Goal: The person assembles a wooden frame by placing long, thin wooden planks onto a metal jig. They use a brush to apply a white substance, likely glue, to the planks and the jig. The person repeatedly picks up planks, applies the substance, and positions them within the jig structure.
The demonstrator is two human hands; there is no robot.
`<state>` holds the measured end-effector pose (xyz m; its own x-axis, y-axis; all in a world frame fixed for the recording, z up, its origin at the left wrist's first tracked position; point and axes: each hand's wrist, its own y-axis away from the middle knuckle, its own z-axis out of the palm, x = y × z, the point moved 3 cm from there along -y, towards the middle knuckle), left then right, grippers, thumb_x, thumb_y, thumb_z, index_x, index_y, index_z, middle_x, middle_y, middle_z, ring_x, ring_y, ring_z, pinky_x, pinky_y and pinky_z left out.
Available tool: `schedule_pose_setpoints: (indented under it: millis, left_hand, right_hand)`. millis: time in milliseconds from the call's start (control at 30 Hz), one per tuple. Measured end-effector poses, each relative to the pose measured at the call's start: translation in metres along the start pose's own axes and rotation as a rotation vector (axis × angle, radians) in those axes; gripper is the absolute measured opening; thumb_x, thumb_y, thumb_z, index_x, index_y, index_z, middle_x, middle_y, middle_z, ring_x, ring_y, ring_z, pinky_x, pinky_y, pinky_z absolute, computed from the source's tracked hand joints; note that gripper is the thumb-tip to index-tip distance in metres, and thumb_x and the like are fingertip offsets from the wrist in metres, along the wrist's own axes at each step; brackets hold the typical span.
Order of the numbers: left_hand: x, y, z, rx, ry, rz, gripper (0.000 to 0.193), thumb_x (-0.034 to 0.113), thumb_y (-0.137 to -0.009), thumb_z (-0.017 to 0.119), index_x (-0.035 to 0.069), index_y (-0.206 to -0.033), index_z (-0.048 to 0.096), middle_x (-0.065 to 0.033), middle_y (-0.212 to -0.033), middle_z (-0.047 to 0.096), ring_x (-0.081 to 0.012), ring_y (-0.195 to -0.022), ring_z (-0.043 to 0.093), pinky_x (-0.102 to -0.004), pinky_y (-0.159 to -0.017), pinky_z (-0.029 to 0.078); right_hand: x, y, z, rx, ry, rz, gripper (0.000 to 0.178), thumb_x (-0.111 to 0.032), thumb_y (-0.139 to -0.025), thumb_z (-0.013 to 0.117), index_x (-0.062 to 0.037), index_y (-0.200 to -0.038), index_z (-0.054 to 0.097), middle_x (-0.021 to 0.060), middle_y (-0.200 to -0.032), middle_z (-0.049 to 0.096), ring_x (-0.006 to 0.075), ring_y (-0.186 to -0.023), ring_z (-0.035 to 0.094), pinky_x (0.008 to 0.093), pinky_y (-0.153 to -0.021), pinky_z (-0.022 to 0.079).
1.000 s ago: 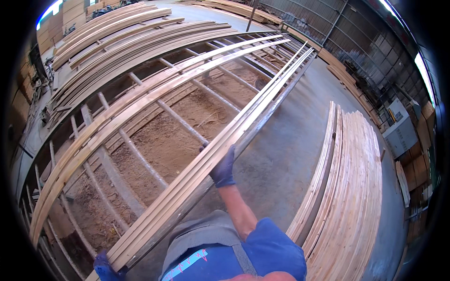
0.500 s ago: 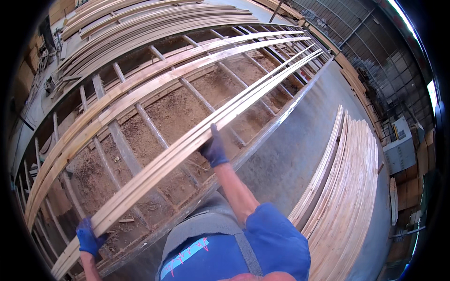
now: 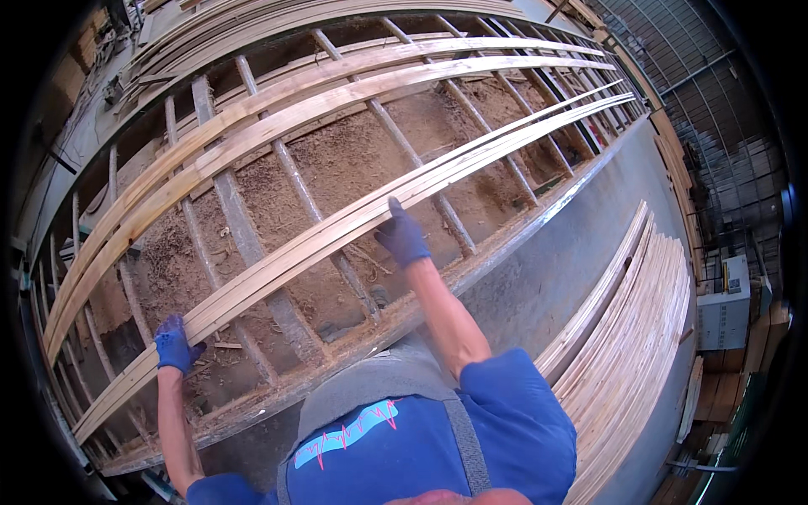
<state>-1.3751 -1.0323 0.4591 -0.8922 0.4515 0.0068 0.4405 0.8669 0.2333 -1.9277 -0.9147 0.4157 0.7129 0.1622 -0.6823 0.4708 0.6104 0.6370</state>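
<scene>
Across the near part of a metal rack lies a bundle of long, pale wooden strips. My left hand, in a blue glove, is closed around the bundle toward its left end. Farther right, my right hand, in a darker glove, grips the strips from their near side; some of its fingers are hidden beneath the wood. Two longer boards lie apart from the bundle on the rack's far side, touched by neither hand.
Crossbars span the rack above sawdust and wood scraps. Its near rail runs in front of my body. A stack of boards lies on the floor at right, with a grey box-shaped cabinet beyond. More timber lies behind the rack.
Both hands and the bundle have shifted slightly away from me, farther from the near rail. My view has also shifted, and more of my left forearm shows.
</scene>
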Motion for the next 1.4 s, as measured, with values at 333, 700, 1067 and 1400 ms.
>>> schedule_pose_setpoints:
  millis: [333, 700, 1067, 1400]
  left_hand:
    - [0.108, 0.004, -0.085, 0.153, 0.349, 0.339, 0.064, 0.03, -0.077, 0.073, -0.002, -0.13, 0.053, -0.0245, -0.129, 0.056, -0.0422, -0.119, 0.053, -0.0465, -0.104, 0.039]
    - [0.18, -0.033, -0.03, -0.815, 0.507, 0.272, 0.043, 0.042, -0.095, 0.053, 0.002, -0.083, 0.063, -0.018, -0.07, 0.059, -0.0251, -0.062, 0.052, -0.039, -0.066, 0.047]
    - [0.205, 0.007, -0.075, 0.236, 0.211, 0.374, 0.059, 0.051, -0.069, 0.074, 0.002, -0.1, 0.066, -0.0216, -0.085, 0.064, -0.0395, -0.079, 0.061, -0.0461, -0.072, 0.048]
    - [0.208, 0.015, 0.009, 0.063, 0.142, 0.266, 0.08, 0.046, -0.063, 0.082, 0.0, -0.123, 0.055, -0.024, -0.108, 0.06, -0.0421, -0.099, 0.056, -0.0504, -0.09, 0.042]
  right_hand:
    - [0.019, -0.016, -0.029, -0.008, -0.268, -0.185, 0.031, -0.027, -0.083, 0.078, -0.0083, -0.102, 0.063, 0.0025, -0.089, 0.064, 0.0173, -0.08, 0.063, 0.0357, -0.075, 0.056]
    - [0.021, 0.031, -0.078, -0.301, -0.334, -0.222, 0.034, -0.031, -0.093, 0.066, -0.0092, -0.117, 0.056, 0.0041, -0.107, 0.061, 0.0206, -0.1, 0.06, 0.0393, -0.087, 0.052]
    - [-0.098, 0.023, -0.07, -0.005, -0.205, -0.295, 0.04, -0.037, -0.091, 0.067, -0.0042, -0.112, 0.056, 0.0124, -0.093, 0.064, 0.0243, -0.087, 0.065, 0.0412, -0.081, 0.055]
    - [-0.053, -0.014, -0.115, -0.153, -0.365, -0.006, 0.036, -0.029, -0.093, 0.061, -0.0051, -0.118, 0.05, 0.0173, -0.111, 0.063, 0.0349, -0.101, 0.062, 0.0518, -0.097, 0.048]
